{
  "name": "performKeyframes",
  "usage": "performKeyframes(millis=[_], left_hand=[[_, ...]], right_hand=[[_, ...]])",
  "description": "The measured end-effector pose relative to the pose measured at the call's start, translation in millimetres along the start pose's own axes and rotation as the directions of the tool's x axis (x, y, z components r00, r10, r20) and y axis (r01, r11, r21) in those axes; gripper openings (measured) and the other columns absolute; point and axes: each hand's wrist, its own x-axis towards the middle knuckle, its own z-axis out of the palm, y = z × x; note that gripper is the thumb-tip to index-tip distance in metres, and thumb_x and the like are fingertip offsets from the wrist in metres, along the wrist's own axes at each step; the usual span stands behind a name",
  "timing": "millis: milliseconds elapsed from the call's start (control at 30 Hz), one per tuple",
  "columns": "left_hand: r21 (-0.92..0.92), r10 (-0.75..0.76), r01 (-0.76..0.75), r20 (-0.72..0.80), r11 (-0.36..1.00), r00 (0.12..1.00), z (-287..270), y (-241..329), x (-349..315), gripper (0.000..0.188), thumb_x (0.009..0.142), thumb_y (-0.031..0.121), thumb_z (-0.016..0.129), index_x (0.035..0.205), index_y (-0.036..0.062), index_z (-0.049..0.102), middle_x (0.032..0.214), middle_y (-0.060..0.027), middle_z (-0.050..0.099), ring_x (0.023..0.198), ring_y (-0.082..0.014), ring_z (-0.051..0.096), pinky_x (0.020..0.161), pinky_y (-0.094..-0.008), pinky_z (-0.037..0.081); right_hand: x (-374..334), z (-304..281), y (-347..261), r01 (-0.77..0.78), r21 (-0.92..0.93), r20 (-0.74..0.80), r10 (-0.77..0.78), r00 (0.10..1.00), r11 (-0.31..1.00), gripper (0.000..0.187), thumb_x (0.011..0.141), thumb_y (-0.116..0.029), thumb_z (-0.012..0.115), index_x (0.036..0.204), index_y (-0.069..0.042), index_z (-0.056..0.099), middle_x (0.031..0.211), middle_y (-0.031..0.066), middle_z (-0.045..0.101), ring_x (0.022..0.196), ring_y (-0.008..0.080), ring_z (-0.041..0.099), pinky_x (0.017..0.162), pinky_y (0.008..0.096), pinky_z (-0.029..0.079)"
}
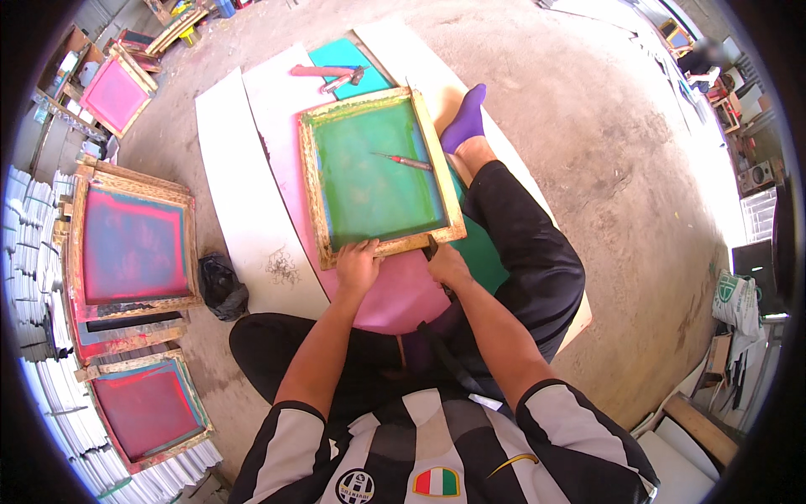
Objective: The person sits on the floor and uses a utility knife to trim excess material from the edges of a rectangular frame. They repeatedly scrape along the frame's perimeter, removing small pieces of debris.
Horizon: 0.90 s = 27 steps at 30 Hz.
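A wooden screen-printing frame (319,210) with green mesh lies flat in front of me on pink and teal boards. My left hand (358,265) rests at its near edge, with the fingers laid over the wood and apart from any tool. Close to the near right corner, my right hand (450,267) is closed round a dark narrow tool (431,246). The tool's tip touches the frame's edge; its exact kind is hidden by my fingers. On the mesh lies a thin screwdriver-like tool (407,160) with a reddish handle.
Beyond the frame lie a hammer (356,76) and a red-handled tool (312,70). My purple-socked foot (467,122) sits right of the frame. More printing frames (189,244) lean against paper stacks (38,286) at left, near a black plastic bag (222,287). Another person (701,63) is far right.
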Motion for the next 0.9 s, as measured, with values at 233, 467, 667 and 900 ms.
performKeyframes(millis=[233, 467, 667, 900], left_hand=[[0.009, 0.017, -0.017, 0.037, 1.0, 0.999, 5.1, -5.4, 2.5, 0.045, 0.079, 0.024, 0.081, 0.121, 0.0098, 0.074, 0.114, -0.0146, 0.075, 0.1, -0.0348, 0.07, 0.091, -0.0465, 0.053], [0.06, 0.039, -0.037, -0.026, 0.997, 0.999, -19.2, 19.2, 7.8, 0.044, 0.08, 0.025, 0.081, 0.12, 0.0082, 0.074, 0.113, -0.0097, 0.074, 0.111, -0.0299, 0.065, 0.102, -0.0456, 0.047], [-0.104, 0.257, -0.27, -0.124, 0.957, 0.959, -32.6, 27.3, -5.9, 0.027, 0.084, 0.022, 0.077, 0.107, 0.0077, 0.076, 0.105, -0.0092, 0.075, 0.107, -0.0292, 0.065, 0.101, -0.0453, 0.047], [-0.112, 0.262, -0.272, -0.096, 0.956, 0.96, -61.2, 8.1, -31.0, 0.01, 0.086, 0.019, 0.072, 0.089, 0.0096, 0.076, 0.092, -0.0098, 0.075, 0.09, -0.0314, 0.069, 0.09, -0.046, 0.051]], right_hand=[[7.5, 26.2, 23.6, 0.162, -0.061, -0.273, -0.172, 0.946, 0.985, 0.028, 0.091, -0.016, 0.057, 0.107, 0.003, 0.069, 0.098, 0.0313, 0.072, 0.095, 0.0474, 0.071, 0.086, 0.0548, 0.057], [-16.0, 13.3, 13.0, 0.281, -0.115, -0.244, -0.301, 0.922, 0.953, 0.028, 0.09, -0.018, 0.06, 0.109, 0.001, 0.068, 0.103, 0.0292, 0.071, 0.101, 0.0477, 0.068, 0.091, 0.0568, 0.054], [-37.9, 26.2, -12.0, 0.44, -0.295, -0.072, -0.479, 0.875, 0.848, 0.026, 0.086, -0.02, 0.063, 0.109, -0.008, 0.068, 0.102, 0.0236, 0.073, 0.1, 0.0435, 0.07, 0.09, 0.0556, 0.054], [-45.4, 49.0, -12.5, 0.595, -0.168, 0.15, -0.576, 0.803, 0.786, 0.024, 0.087, -0.022, 0.065, 0.102, -0.003, 0.068, 0.09, 0.0185, 0.073, 0.08, 0.0317, 0.071, 0.071, 0.0469, 0.056]])
